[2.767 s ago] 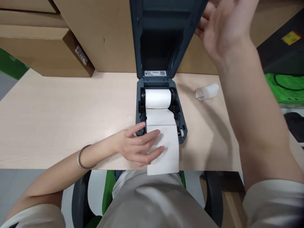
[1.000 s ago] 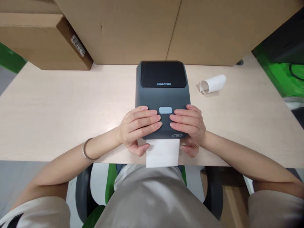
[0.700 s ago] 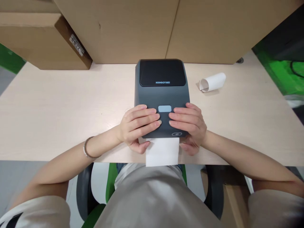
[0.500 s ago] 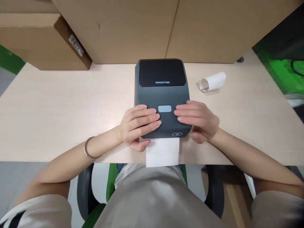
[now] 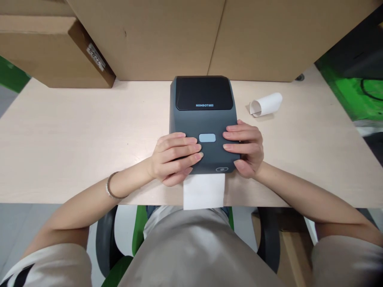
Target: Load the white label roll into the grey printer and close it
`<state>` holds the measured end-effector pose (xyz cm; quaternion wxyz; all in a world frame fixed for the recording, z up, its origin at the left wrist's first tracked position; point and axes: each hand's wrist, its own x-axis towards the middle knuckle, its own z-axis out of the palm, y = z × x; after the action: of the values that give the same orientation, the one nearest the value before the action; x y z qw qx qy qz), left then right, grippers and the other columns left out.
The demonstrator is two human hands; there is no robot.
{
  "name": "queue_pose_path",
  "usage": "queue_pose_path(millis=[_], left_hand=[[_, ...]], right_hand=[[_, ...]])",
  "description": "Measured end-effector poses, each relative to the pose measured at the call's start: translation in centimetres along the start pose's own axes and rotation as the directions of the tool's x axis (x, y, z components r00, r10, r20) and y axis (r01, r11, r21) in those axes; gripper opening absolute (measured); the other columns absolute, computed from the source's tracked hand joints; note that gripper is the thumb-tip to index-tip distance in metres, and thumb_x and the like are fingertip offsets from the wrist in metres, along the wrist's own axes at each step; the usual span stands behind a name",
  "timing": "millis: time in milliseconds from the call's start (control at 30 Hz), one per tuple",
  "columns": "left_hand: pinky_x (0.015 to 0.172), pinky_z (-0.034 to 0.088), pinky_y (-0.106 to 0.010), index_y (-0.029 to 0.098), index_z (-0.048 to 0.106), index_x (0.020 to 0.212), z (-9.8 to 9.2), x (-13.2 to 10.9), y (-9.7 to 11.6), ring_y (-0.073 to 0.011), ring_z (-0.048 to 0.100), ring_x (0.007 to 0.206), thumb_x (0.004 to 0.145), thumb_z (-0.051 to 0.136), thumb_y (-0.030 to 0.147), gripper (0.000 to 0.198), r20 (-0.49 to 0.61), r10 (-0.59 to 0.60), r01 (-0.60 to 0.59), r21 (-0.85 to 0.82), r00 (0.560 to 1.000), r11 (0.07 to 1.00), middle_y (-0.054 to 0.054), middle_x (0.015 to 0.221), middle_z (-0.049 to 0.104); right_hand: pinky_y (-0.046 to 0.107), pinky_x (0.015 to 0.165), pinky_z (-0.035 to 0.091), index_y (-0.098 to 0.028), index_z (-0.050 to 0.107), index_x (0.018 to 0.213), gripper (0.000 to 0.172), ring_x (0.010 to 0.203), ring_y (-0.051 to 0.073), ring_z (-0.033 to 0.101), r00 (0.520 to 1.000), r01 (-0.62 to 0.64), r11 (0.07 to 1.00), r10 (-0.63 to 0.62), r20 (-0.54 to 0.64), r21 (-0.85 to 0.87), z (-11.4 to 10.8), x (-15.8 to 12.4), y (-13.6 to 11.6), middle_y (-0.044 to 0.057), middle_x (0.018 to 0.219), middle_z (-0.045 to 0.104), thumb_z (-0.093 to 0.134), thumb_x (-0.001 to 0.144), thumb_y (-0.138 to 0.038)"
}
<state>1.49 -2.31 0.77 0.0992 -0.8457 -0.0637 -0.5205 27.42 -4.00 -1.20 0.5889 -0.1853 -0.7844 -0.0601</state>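
A dark grey label printer (image 5: 206,119) with a black window and a pale blue button (image 5: 207,138) stands on the table in front of me. My left hand (image 5: 175,157) grips its front left corner, fingers across the top and thumb at the front edge. On the other side, my right hand (image 5: 247,148) holds the front right corner, its fingertips on the lid and its thumb against the front. Out of the printer's front hangs a strip of white label paper (image 5: 204,193), reaching past the table edge.
A curled piece of white paper (image 5: 265,105) lies to the right of the printer. Large cardboard boxes (image 5: 167,40) line the back of the table (image 5: 74,139), with a smaller cardboard box (image 5: 54,56) at the back left. Chair armrests (image 5: 269,239) flank me below the edge.
My right hand has moved slightly left and closed on the printer's right corner. My left thumb has drawn up against the printer's front edge.
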Motion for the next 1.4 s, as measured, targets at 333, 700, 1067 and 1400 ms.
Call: queue_pose_path(millis=[333,700,1067,1400], left_hand=[[0.118,0.056,-0.051,0.035,0.063,0.140,-0.2,-0.2,-0.8,-0.0278,0.066,0.140,0.096,0.051,0.054,0.050,0.137,-0.001,0.008,-0.048,0.991,0.999,-0.002,0.138,0.076],[0.115,0.056,-0.042,0.023,0.040,0.164,-0.2,0.6,-0.8,-0.0247,0.075,0.126,0.094,0.052,0.059,0.080,0.155,-0.047,0.054,-0.042,0.987,0.998,-0.004,0.130,0.081],[0.110,0.058,-0.044,0.024,0.050,0.156,0.0,1.3,-0.4,-0.0259,0.077,0.117,0.092,0.057,0.055,0.072,0.137,-0.100,0.110,-0.069,0.986,0.992,-0.003,0.126,0.081],[0.124,0.050,-0.060,0.033,0.062,0.144,-1.6,0.2,-1.4,-0.0326,0.068,0.138,0.089,0.058,0.081,0.073,0.369,-0.162,0.210,-0.093,0.915,0.973,-0.004,0.138,0.075]], right_hand=[[0.048,0.106,0.062,-0.021,0.062,0.135,0.060,0.112,0.026,0.074,0.983,0.085,0.995,-0.075,0.170,-0.052,-1.2,1.9,0.7,0.008,0.110,0.074,0.055,0.093,-0.063],[0.046,0.101,0.060,-0.023,0.062,0.135,0.056,0.120,0.025,0.071,0.941,0.062,0.993,-0.024,0.338,-0.102,-1.7,2.8,-0.2,0.007,0.125,0.072,0.043,0.100,-0.063],[0.046,0.096,0.061,-0.024,0.063,0.134,0.054,0.117,0.027,0.072,0.942,0.068,0.993,-0.033,0.335,-0.095,-1.7,3.2,-0.1,0.008,0.122,0.073,0.051,0.098,-0.063],[0.053,0.114,0.055,-0.017,0.053,0.153,0.078,0.130,0.031,0.069,0.961,0.118,0.991,-0.098,0.258,-0.063,-1.7,0.6,1.0,0.013,0.136,0.071,0.043,0.097,-0.071]])
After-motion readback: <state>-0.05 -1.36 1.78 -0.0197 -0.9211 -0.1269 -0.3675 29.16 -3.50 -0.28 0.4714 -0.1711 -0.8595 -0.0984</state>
